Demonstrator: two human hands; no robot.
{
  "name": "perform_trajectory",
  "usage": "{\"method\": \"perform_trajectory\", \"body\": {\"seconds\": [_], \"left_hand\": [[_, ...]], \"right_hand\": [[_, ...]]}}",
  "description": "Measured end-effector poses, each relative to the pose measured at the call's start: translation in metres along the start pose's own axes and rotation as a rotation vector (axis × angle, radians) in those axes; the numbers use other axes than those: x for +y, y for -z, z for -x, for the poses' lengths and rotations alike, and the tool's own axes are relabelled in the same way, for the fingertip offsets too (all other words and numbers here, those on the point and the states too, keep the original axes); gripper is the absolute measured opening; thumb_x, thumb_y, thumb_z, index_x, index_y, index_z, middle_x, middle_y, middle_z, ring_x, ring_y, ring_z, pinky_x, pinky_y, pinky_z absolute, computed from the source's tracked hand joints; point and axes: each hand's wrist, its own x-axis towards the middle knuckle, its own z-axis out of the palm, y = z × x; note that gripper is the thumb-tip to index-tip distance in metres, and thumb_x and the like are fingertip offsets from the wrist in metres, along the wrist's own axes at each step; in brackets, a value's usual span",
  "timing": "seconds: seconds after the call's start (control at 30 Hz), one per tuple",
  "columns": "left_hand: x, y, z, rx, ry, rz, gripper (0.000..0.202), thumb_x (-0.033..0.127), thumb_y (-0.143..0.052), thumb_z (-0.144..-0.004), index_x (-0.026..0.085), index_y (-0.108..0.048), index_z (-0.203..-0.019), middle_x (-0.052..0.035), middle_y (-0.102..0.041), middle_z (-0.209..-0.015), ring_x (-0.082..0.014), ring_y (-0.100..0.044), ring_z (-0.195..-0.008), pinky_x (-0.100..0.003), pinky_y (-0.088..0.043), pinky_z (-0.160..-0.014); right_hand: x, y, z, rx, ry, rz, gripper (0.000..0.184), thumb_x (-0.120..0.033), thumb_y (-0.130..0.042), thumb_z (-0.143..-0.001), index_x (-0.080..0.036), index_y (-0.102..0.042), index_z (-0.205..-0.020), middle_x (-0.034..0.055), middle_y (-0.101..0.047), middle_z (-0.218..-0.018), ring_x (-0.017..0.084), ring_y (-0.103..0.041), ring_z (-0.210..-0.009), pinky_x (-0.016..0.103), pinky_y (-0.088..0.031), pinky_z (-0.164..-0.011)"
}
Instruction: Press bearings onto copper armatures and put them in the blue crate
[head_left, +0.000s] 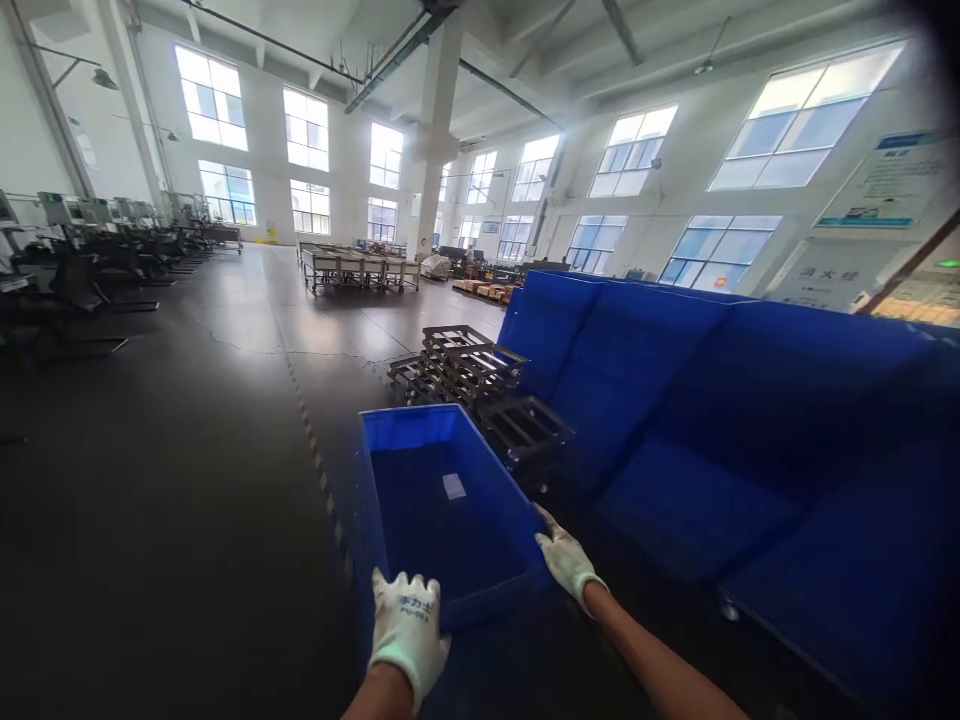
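Note:
A large blue plastic bin (487, 606) stands low in front of me. A small white paper (454, 486) lies on its dark floor; otherwise I see nothing in it. Over the near rim, toward its left end, curl the fingers of my left hand (409, 628), in a white glove with blue print. My right hand (568, 562), also gloved in white, grips the bin at its near right corner, with its fingers along the outer side of the right wall. The fingertips of both hands are partly hidden.
Tall stacks of blue bins (675, 400) line the right side. Black wheeled frames (472, 365) are piled just beyond my bin. A striped floor line (315, 455) runs along the left. Farther off are carts (360, 268), a pillar (435, 150) and dark chairs (82, 275).

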Motion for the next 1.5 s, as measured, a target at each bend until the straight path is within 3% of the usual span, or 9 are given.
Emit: {"method": "perform_trajectory", "body": {"seconds": [0.13,0.33,0.47,0.7,0.9,1.2,1.3,1.4,1.5], "left_hand": [[-0.073,0.034,-0.1,-0.034,-0.006,0.024,0.049,0.045,-0.066,-0.071,0.023,-0.066,-0.115,-0.0126,-0.067,-0.115,-0.0373,-0.053,-0.115,-0.071,-0.011,-0.108],[-0.193,0.096,-0.25,-0.049,-0.048,0.037,0.051,0.054,-0.057,-0.079,0.025,-0.065,-0.121,-0.0128,-0.066,-0.119,-0.0364,-0.053,-0.116,-0.067,-0.016,-0.108],[-0.27,0.136,-0.355,-0.036,-0.084,0.042,0.052,0.059,-0.049,-0.084,0.025,-0.066,-0.121,-0.0119,-0.066,-0.122,-0.0342,-0.054,-0.116,-0.063,-0.019,-0.109],[-0.385,0.211,-0.548,-0.054,-0.021,-0.013,0.051,0.053,-0.034,-0.094,0.024,-0.069,-0.117,-0.0118,-0.07,-0.115,-0.0315,-0.057,-0.114,-0.061,-0.022,-0.107],[-0.502,0.255,-0.712,-0.036,-0.042,-0.048,0.045,0.05,-0.036,-0.094,0.028,-0.068,-0.117,-0.0117,-0.069,-0.119,-0.0321,-0.057,-0.114,-0.065,-0.019,-0.107],[-0.654,0.328,-0.953,-0.085,-0.116,-0.113,0.041,0.048,-0.039,-0.092,0.031,-0.068,-0.117,-0.0121,-0.066,-0.124,-0.0328,-0.058,-0.115,-0.063,-0.028,-0.102],[-0.704,0.339,-1.038,0.011,-0.099,-0.152,0.043,0.047,-0.041,-0.091,0.031,-0.065,-0.122,-0.0097,-0.061,-0.133,-0.0322,-0.052,-0.124,-0.061,-0.029,-0.104],[-0.752,0.348,-1.123,0.235,-0.095,-0.188,0.049,0.046,-0.042,-0.09,0.026,-0.06,-0.131,-0.0084,-0.053,-0.143,-0.0303,-0.04,-0.135,-0.052,-0.032,-0.108],[-0.792,0.361,-1.206,0.458,-0.105,-0.222,0.057,0.047,-0.041,-0.089,0.017,-0.055,-0.136,-0.0134,-0.046,-0.147,-0.0317,-0.033,-0.139,-0.046,-0.03,-0.111]], "right_hand": [[-0.077,-0.028,-0.093,-0.017,-0.061,0.012,0.063,-0.02,-0.038,-0.092,-0.023,-0.028,-0.154,0.0043,-0.054,-0.142,0.019,-0.053,-0.129,0.027,-0.039,-0.106],[-0.194,-0.077,-0.232,0.027,-0.076,-0.014,0.064,-0.018,-0.04,-0.091,-0.022,-0.03,-0.153,0.005,-0.051,-0.144,0.02,-0.049,-0.132,0.029,-0.034,-0.111],[-0.264,-0.115,-0.339,0.055,-0.077,-0.064,0.064,-0.019,-0.041,-0.09,-0.023,-0.032,-0.153,0.0049,-0.05,-0.145,0.021,-0.047,-0.133,0.031,-0.033,-0.112],[-0.399,-0.164,-0.528,0.045,-0.124,-0.028,0.061,-0.022,-0.042,-0.091,-0.024,-0.033,-0.152,0.007,-0.058,-0.137,0.022,-0.055,-0.126,0.033,-0.037,-0.108],[-0.519,-0.208,-0.682,0.07,-0.02,-0.075,0.06,-0.019,-0.043,-0.089,-0.024,-0.039,-0.149,0.0052,-0.054,-0.142,0.021,-0.049,-0.132,0.031,-0.034,-0.111],[-0.676,-0.257,-0.89,0.072,-0.15,-0.113,0.058,-0.021,-0.044,-0.089,-0.025,-0.043,-0.147,0.0061,-0.057,-0.138,0.023,-0.054,-0.126,0.033,-0.038,-0.107],[-0.715,-0.274,-0.961,0.1,-0.163,-0.141,0.054,-0.024,-0.044,-0.091,-0.024,-0.044,-0.145,0.0062,-0.056,-0.139,0.021,-0.052,-0.128,0.03,-0.035,-0.108],[-0.749,-0.293,-1.031,0.115,-0.214,-0.164,0.05,-0.029,-0.042,-0.094,-0.018,-0.047,-0.142,0.0115,-0.059,-0.134,0.024,-0.055,-0.125,0.032,-0.038,-0.105],[-0.783,-0.305,-1.092,0.114,-0.251,-0.189,0.047,-0.03,-0.039,-0.094,-0.012,-0.052,-0.135,0.0163,-0.061,-0.13,0.025,-0.057,-0.122,0.033,-0.039,-0.103]]}}
